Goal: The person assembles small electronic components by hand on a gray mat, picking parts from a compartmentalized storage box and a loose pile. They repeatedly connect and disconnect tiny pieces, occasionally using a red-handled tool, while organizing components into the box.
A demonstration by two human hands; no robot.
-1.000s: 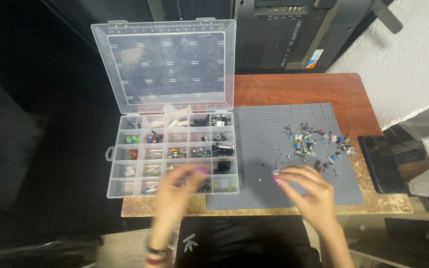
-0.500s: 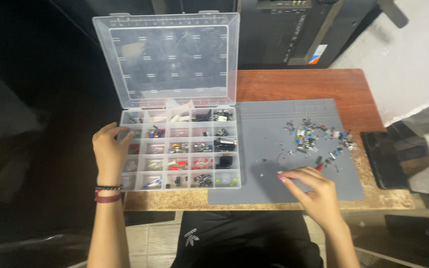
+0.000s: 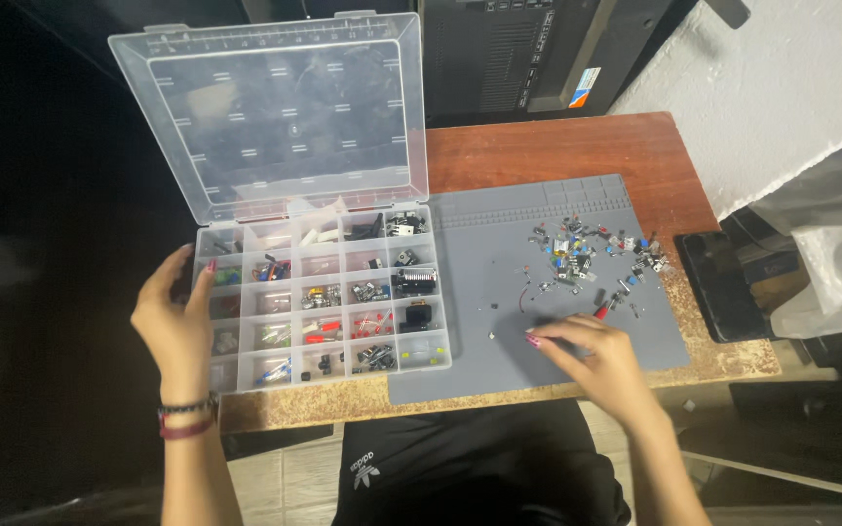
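Tiny parts (image 3: pixel 592 255) lie in a loose heap near the far right corner of the grey mat (image 3: pixel 499 292), so they cannot roll off the table (image 3: pixel 577 146). Her right hand (image 3: pixel 596 356) rests flat on the mat beside them, fingers spread, holding nothing. Her left hand (image 3: pixel 179 317) touches the left edge of the clear box (image 3: pixel 324 297), fingers loosely open, maybe to steady it. Its lid (image 3: pixel 275 117) stands up.
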